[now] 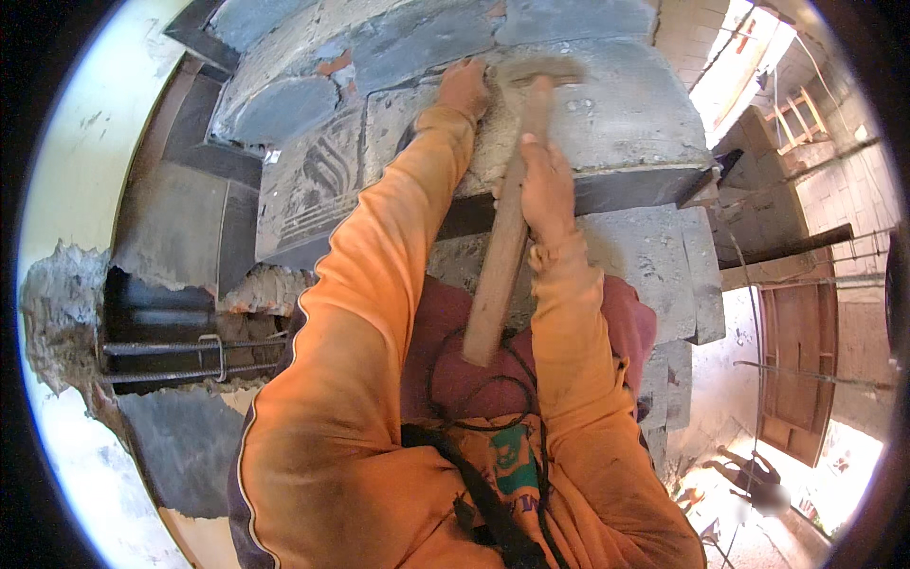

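Observation:
My right hand (548, 190) is closed round the wooden handle of a hammer (504, 251). The hammer's head lies over the dusty grey slab (635, 119) and is smeared by motion. Just left of it, my left hand (463, 90) rests low on the same slab with its fingers curled. Something small and dark shows at those fingertips, too hidden to name. The handle's butt end hangs down over my lap.
Ridged lines mark the slab's left part (318, 180). Bare steel bars (190, 349) stick out of broken masonry at left. Far below at right are a person (744, 471), a wooden door (796, 356) and thin rods crossing the drop. A black cord (483, 422) hangs at my lap.

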Available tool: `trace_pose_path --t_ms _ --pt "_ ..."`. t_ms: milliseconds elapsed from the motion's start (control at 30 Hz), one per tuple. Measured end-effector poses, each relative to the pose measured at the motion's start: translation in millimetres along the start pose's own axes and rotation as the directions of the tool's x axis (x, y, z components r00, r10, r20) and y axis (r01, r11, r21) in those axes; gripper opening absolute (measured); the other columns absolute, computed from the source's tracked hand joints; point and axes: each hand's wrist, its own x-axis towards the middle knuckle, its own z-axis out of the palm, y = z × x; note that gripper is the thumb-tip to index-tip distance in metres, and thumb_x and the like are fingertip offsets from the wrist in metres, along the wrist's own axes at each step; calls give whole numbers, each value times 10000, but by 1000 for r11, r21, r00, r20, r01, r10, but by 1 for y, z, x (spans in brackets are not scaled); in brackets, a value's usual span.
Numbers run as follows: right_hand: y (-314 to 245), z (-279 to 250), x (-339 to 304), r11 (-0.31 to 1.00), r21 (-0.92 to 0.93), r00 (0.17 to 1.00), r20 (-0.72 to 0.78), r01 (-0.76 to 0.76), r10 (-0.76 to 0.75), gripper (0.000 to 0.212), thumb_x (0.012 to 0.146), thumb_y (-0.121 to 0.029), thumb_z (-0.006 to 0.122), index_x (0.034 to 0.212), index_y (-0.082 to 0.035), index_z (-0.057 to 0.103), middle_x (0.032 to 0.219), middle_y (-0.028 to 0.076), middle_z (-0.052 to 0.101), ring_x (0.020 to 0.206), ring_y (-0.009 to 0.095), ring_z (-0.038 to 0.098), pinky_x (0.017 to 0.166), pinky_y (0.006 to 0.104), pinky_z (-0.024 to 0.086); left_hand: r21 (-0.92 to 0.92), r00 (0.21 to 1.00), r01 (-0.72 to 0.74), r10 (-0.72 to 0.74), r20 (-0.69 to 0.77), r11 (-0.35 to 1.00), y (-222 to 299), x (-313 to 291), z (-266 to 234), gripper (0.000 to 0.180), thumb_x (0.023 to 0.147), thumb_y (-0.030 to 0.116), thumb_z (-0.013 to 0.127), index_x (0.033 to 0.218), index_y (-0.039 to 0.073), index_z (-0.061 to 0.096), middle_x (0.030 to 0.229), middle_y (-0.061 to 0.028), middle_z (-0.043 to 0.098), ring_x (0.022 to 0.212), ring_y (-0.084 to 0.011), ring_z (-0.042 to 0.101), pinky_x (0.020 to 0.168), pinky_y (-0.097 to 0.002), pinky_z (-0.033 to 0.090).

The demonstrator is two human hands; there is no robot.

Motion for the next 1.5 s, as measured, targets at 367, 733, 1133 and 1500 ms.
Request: trace_pose_path --t_ms 367,733,1133,1500 --pt "6 2 -6 997 81 1000 -17 4 -2 426 929 -320 468 1022 95 473 830 232 578 797 333 594 725 421 455 21 986 151 -149 -77 988 2 -7 14 431 824 157 529 1209 -33 483 1285 -254 466 1222 -445 391 1038 -479 317" --pt "-6 14 -25 977 203 994 -73 -70 86 383 945 -319 423 963 55 501 763 230 584 633 322 617 610 406 500 -60 985 126 -117 130 990 0 -41 5 762 879 223 509 1463 3 72 1527 -215 69 1409 -389 80 1135 -483 131" --pt "14 11 -1 941 -291 979 -49 175 -197 426 962 -373 397 892 17 555 795 168 599 662 246 614 594 351 499 -24 965 171 -162 206 985 3 -33 -4 768 876 196 474 1465 -8 24 1534 -211 12 1425 -349 35 1143 -485 82" --pt "44 -8 19 958 -216 977 -49 191 -206 325 943 -289 427 819 0 508 667 130 552 551 210 576 473 356 489 -7 973 161 -157 169 987 14 -36 0 747 876 203 464 1457 -23 54 1533 -214 46 1423 -352 62 1134 -506 113"
